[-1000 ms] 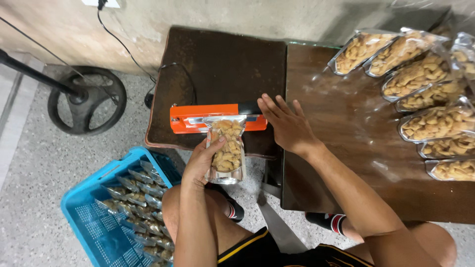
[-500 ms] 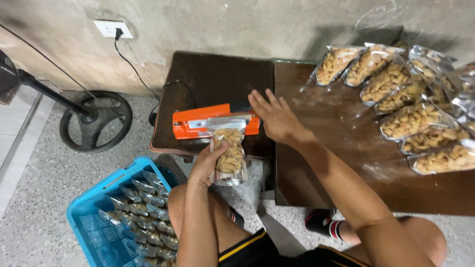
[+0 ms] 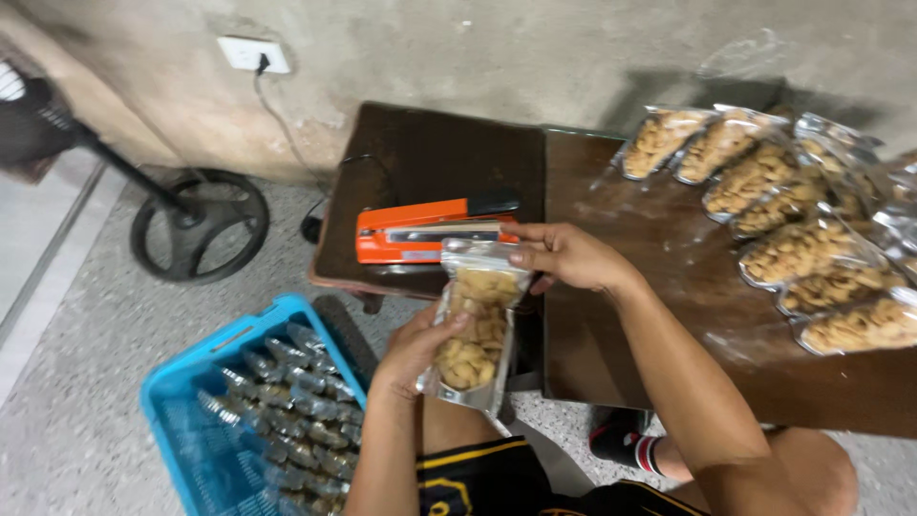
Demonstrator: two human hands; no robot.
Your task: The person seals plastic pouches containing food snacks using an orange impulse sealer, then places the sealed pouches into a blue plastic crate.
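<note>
The right hand's fingers are pinching the top corner of a clear pouch of pale snack pieces, holding its flat upper strip just in front of the orange heat sealer, while the left hand is cupping the pouch from below and behind, its fingers wrapped round the lower left edge. So both hands are closed on the one pouch, which is hanging over the front edge of the small dark worktop, its mouth level with the sealer's bar. To my eye the thing to get right here is keeping that top strip flat and free of wrinkles, with the snacks shaken down well below it, so nothing is sitting in the seam line. The right fingers look best kept at the very corner, out of the bar's way. Off to the right, filled pouches are lying in a loose row on the wider worktop, and down on the floor to the left a blue crate is holding many more packets.
</note>
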